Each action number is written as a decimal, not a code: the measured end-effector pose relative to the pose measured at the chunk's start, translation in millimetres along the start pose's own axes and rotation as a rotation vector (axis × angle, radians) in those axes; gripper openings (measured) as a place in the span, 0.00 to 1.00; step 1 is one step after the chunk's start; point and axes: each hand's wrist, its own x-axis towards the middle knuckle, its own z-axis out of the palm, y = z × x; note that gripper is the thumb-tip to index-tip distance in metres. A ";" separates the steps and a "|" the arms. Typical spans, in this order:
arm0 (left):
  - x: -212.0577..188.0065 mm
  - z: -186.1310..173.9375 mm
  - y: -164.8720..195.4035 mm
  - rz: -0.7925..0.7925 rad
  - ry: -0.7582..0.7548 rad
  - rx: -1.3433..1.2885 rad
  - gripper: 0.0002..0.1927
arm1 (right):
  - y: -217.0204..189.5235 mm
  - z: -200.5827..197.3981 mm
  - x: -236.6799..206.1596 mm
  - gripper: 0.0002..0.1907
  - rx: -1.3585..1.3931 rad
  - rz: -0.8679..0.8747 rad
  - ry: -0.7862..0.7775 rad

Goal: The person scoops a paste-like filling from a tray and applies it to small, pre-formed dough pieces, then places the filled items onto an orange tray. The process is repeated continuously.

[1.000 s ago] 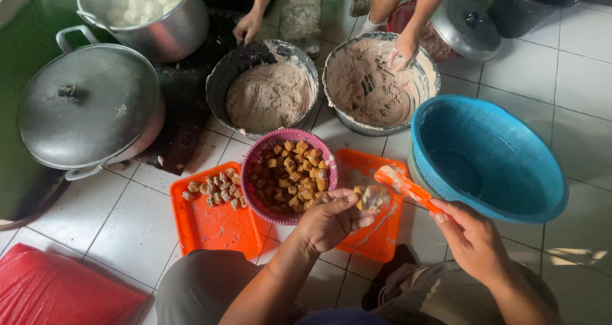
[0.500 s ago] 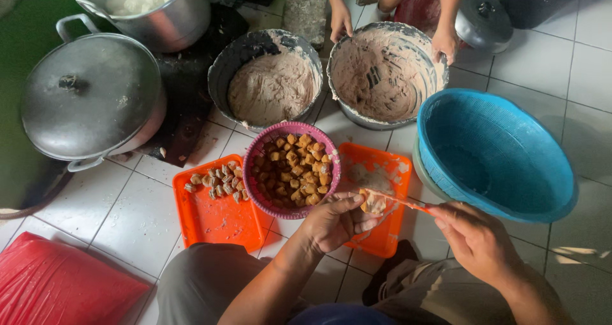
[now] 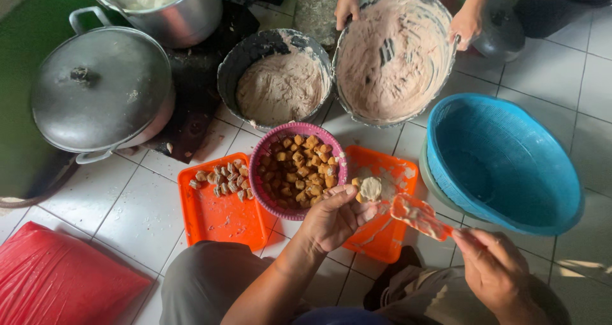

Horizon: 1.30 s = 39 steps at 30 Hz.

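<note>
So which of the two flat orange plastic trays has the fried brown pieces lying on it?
The left orange tray, beside the pink basket. The right orange tray, under the left hand, carries only pale dough smears.

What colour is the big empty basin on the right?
Blue: the basin shows plainly in the head view, beside the orange tray.

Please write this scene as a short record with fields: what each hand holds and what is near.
left hand: holds a small filled piece
right hand: holds an orange spatula smeared with paste
below: orange tray, pink basket of fried cubes
right: blue basin
far side: another person's hands tilt a paste bowl
left: lidded metal pot
</note>
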 end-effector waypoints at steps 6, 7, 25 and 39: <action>8.1 7.0 -7.4 0.175 0.005 -0.048 0.08 | -17.6 19.0 -23.7 0.15 0.398 0.496 0.028; 8.9 8.6 -9.3 0.189 0.031 -0.031 0.10 | -19.5 22.4 -25.3 0.15 0.431 0.545 0.014; -1.9 29.3 -8.0 0.231 -0.346 0.107 0.15 | -42.3 25.0 1.7 0.13 0.425 0.464 0.000; -9.7 22.4 7.6 -0.016 -0.340 0.240 0.26 | -5.8 -16.2 50.9 0.13 0.354 0.264 -0.211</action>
